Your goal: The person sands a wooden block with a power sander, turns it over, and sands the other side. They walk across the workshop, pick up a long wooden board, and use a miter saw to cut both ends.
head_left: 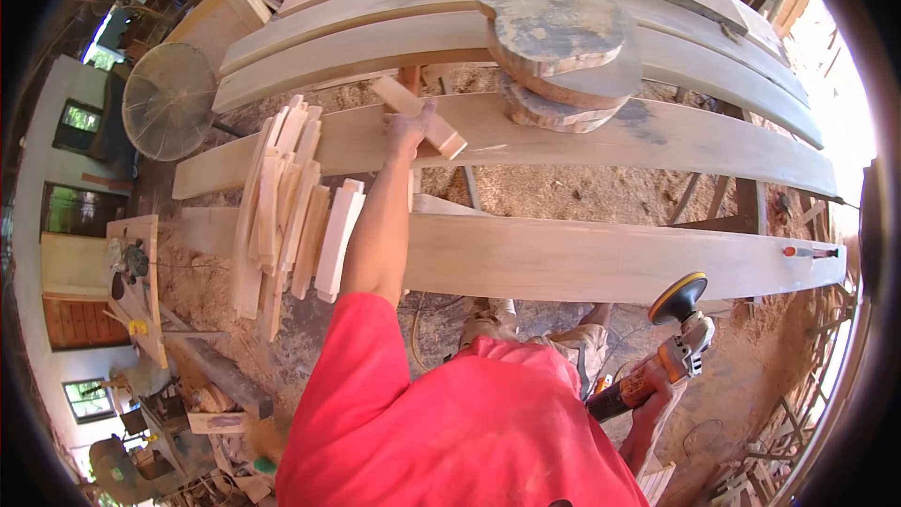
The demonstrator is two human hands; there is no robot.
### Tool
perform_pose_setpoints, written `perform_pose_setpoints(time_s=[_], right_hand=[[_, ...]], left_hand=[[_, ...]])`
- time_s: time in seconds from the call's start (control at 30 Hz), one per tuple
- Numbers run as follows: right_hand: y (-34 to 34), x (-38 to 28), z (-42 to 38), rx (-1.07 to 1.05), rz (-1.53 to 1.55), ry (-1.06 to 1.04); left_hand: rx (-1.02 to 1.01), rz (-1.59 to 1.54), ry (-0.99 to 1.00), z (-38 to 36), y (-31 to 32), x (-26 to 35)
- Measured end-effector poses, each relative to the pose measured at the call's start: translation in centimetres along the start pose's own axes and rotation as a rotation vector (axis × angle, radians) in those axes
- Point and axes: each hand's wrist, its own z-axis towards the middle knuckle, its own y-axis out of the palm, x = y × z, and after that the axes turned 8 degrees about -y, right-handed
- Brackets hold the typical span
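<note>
I see a short wooden block (419, 116) lying slanted on a long plank (601, 136), and the left hand (407, 128) is stretched far forward and grips this block at its middle. Just left of this hand a pile of thin wooden slats (286, 207) rests across two planks, and to its right, a little further away, some round wood slabs (558, 38) are stacked. The right hand (657, 392) is low and close to the body, well apart from the left one, and it is closed around the body of an orange angle grinder (671, 343) with its disc pointing up.
</note>
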Motion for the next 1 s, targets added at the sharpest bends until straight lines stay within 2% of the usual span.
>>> perform_pose_setpoints(time_s=[0.03, 0.07, 0.1, 0.13, 0.17, 0.23, 0.27, 0.3, 0.37, 0.4, 0.47, 0.5, 0.57, 0.67, 0.8, 0.83, 0.93, 0.97, 1.0], right_hand=[[-0.3, 0.1, -0.2, 0.024, -0.011, -0.01], [-0.5, 0.3, -0.4, 0.044, -0.014, -0.007], [-0.8, 0.6, -0.6, 0.084, -0.021, -0.012], [-1.2, 1.1, -0.9, 0.13, -0.028, -0.015], [-3.3, 3.3, -0.9, 0.138, -0.096, 0.009], [-3.7, 3.9, -1.5, 0.194, -0.066, 0.068], [-3.8, 3.7, -1.8, 0.216, -0.031, 0.113], [-3.5, 3.3, -2.0, 0.242, -0.184, 0.014], [-5.3, 5.5, -2.6, 0.259, -0.08, 0.095], [-5.7, 5.3, -2.7, 0.266, -0.077, 0.135], [-4.9, 3.8, -2.5, 0.296, -0.141, 0.112], [-4.1, 2.8, -2.2, 0.294, -0.176, 0.093], [-3.0, 0.7, -1.0, 0.243, -0.309, 0.051], [-1.1, -2.2, 0.4, 0.178, -0.446, 0.034], [-0.9, -4.5, 4.6, 0.054, -0.599, 0.034], [-0.6, -5.2, 5.7, -0.002, -0.612, 0.065], [-0.3, -5.7, 8.7, -0.157, -0.766, 0.017], [0.3, -6.3, 9.1, -0.162, -0.774, 0.114], [1.1, -6.8, 9.5, -0.177, -0.783, 0.12]], left_hand=[[-0.016, 0.0, 0.006, 2.6, 2.2, -1.5], [-0.084, -0.065, 0.103, 6.1, 4.0, -4.3], [-0.155, -0.126, 0.197, 5.4, 3.7, -4.0], [-0.28, 0.066, 0.185, 4.6, 3.1, -4.0], [-0.408, 0.262, 0.176, -0.8, -0.1, -1.2], [-0.327, 0.476, 0.287, -10.4, -3.0, -0.4], [-0.296, 0.499, 0.513, -13.0, -3.4, -2.9], [-0.342, 0.38, 0.585, -15.5, -3.6, -5.5], [-0.379, 0.392, 0.753, -20.7, -3.6, -9.0], [-0.422, 0.378, 0.748, -22.7, -3.0, -9.1], [-0.57, 0.334, 0.964, -26.7, -1.7, -9.4], [-0.589, 0.317, 0.945, -28.1, -0.1, -9.6], [-0.671, 0.298, 1.195, -29.6, 3.7, -8.9], [-0.803, 0.308, 1.122, -31.5, 5.1, -7.2], [-0.601, 0.221, 1.014, -29.4, 2.9, -11.9], [-0.592, 0.196, 0.946, -29.1, 2.1, -12.5], [-0.585, 0.132, 0.922, -28.9, 1.7, -13.1], [-0.578, 0.134, 0.905, -28.8, 1.7, -13.0], [-0.573, 0.123, 0.941, -28.7, 1.7, -12.9]])
